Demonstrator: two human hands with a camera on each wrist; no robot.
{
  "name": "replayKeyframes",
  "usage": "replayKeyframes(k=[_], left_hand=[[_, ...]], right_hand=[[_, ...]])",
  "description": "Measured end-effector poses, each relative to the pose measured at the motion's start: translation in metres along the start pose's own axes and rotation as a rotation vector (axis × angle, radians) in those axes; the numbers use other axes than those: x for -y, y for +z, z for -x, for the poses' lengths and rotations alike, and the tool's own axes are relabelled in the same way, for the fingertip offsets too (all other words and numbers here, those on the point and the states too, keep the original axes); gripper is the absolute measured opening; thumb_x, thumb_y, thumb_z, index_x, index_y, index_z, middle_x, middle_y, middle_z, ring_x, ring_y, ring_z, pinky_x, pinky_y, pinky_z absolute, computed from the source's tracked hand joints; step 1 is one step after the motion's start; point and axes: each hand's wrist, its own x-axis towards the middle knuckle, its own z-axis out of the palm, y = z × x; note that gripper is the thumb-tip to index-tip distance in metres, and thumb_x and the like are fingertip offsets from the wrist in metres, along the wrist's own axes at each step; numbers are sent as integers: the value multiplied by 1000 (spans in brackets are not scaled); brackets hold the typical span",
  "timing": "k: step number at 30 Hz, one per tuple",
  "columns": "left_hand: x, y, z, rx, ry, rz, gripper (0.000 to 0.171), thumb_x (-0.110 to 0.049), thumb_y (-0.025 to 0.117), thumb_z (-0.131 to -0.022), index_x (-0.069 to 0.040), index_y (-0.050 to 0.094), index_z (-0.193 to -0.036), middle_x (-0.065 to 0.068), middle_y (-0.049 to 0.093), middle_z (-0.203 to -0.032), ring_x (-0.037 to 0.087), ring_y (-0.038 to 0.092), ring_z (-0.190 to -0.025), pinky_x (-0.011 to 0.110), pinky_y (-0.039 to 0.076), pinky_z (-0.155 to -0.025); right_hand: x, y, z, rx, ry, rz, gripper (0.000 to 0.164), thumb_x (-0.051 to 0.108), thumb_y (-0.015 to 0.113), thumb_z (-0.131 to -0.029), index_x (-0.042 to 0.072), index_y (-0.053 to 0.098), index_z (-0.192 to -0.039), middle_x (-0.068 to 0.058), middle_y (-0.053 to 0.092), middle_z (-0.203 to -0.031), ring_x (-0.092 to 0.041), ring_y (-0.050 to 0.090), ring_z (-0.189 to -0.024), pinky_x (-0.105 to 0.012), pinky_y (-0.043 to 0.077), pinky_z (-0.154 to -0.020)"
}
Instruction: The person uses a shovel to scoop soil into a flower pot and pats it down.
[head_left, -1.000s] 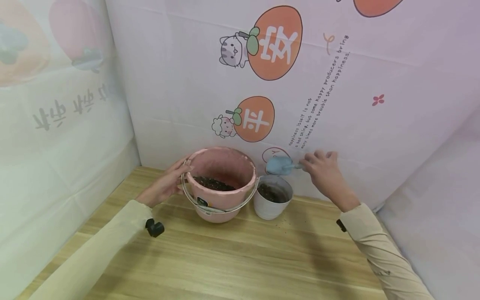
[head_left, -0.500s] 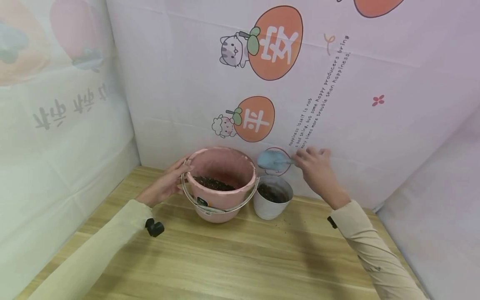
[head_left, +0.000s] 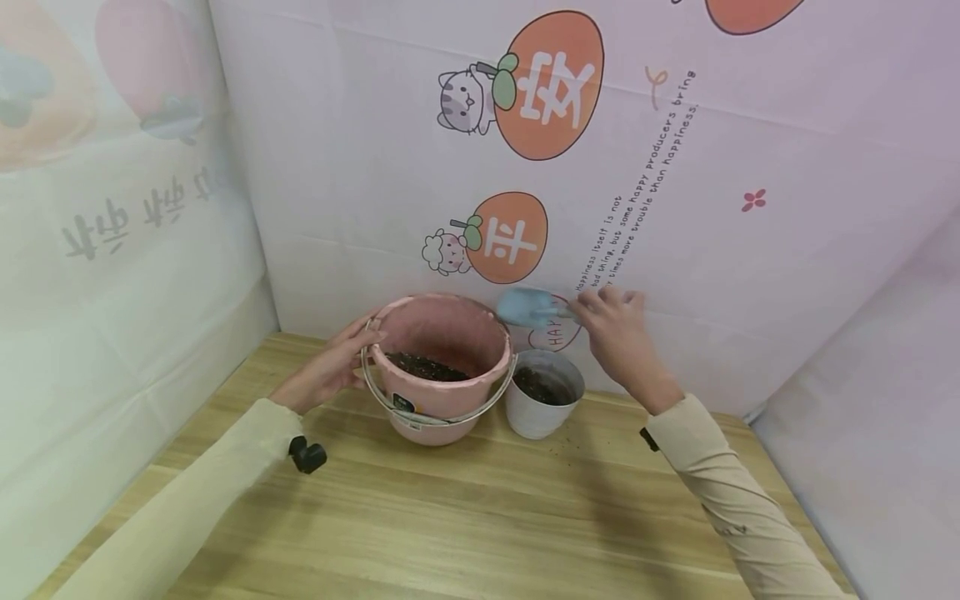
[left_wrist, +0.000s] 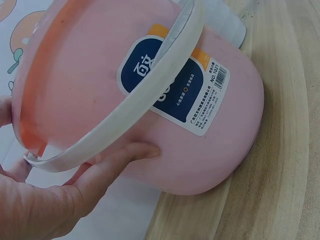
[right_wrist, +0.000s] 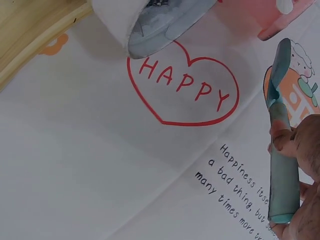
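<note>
My left hand (head_left: 337, 371) holds the pink bucket (head_left: 472, 400) at its left rim. In the left wrist view, the thumb (left_wrist: 137, 151) lies against the outer wall below the white carrying handle (left_wrist: 130, 107). Dark soil (head_left: 429, 367) covers the bucket's bottom. My right hand (head_left: 618, 342) grips a small blue-green garden trowel (head_left: 525, 307) by its handle, with the blade pointing left beside the bucket's right rim, above the pot. In the right wrist view, fingers and thumb wrap the trowel's handle (right_wrist: 284, 170). A white flowerpot (head_left: 534, 421), partly filled with soil, stands against the bucket's right side.
The bucket and pot stand on a wood-grain tabletop (head_left: 450, 517), close to a printed white cloth backdrop (head_left: 360, 167). Another white cloth (head_left: 112, 317) hangs on the left, and one more on the right. Soil crumbs (head_left: 566, 446) lie by the pot.
My right hand has moved left and slightly up, carrying the trowel from above the flowerpot to the bucket's right rim. My left hand stays on the bucket.
</note>
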Motion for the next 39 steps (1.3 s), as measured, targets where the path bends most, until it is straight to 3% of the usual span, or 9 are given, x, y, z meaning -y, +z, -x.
replayKeyframes(k=[12, 18, 24, 29, 34, 37, 39], left_hand=[[-2, -2, 1, 1, -13, 3, 72, -31, 45, -112, -29, 3, -170, 18, 13, -174, 46, 31, -147, 38, 55, -82], [-2, -4, -1, -12, -6, -7, 73, -31, 47, -111, -28, 6, -170, 20, 20, -171, 36, 40, -137, 38, 54, -84], [-3, -6, -2, 0, -2, -10, 74, -31, 48, -110, -29, 4, -170, 19, 15, -173, 47, 30, -149, 50, 52, -98], [0, -5, -2, 1, 0, -11, 74, -32, 48, -111, -29, 5, -170, 19, 16, -173, 45, 31, -147, 48, 52, -96], [1, -3, -2, -6, 1, -1, 72, -31, 48, -111, -29, 7, -170, 20, 30, -163, 29, 48, -126, 41, 54, -88], [1, -2, -2, -14, -1, 7, 72, -32, 49, -110, -29, 9, -170, 14, 45, -140, 16, 53, -106, 36, 53, -80], [1, -2, -3, -15, -2, 10, 72, -33, 49, -111, -29, 9, -170, 9, 47, -128, 13, 53, -97, 34, 53, -77]], right_hand=[[11, -1, -15, 19, -61, 52, 53, -20, 62, -77, 7, 71, -120, -11, 63, -114, -33, 51, -101, -55, 40, -84], [16, 1, -23, -1, -93, 83, 45, -19, 60, -83, 8, 71, -117, -10, 59, -112, -32, 48, -100, -56, 38, -87], [23, 4, -32, 14, -116, 68, 40, -16, 64, -85, 7, 71, -118, -12, 62, -114, -32, 51, -102, -56, 39, -91], [30, 7, -36, 49, -140, 111, 41, -12, 70, -83, 7, 71, -120, -13, 63, -116, -34, 52, -105, -59, 40, -93], [36, 10, -40, 71, -158, 130, 42, -12, 67, -85, 9, 71, -121, -11, 64, -115, -33, 49, -105, -57, 40, -94], [39, 10, -45, 89, -172, 153, 40, -7, 72, -86, 11, 71, -122, -9, 64, -115, -31, 48, -106, -55, 40, -94], [43, 10, -48, 93, -190, 180, 39, -4, 74, -87, 13, 72, -122, -7, 65, -115, -30, 49, -106, -54, 40, -95]])
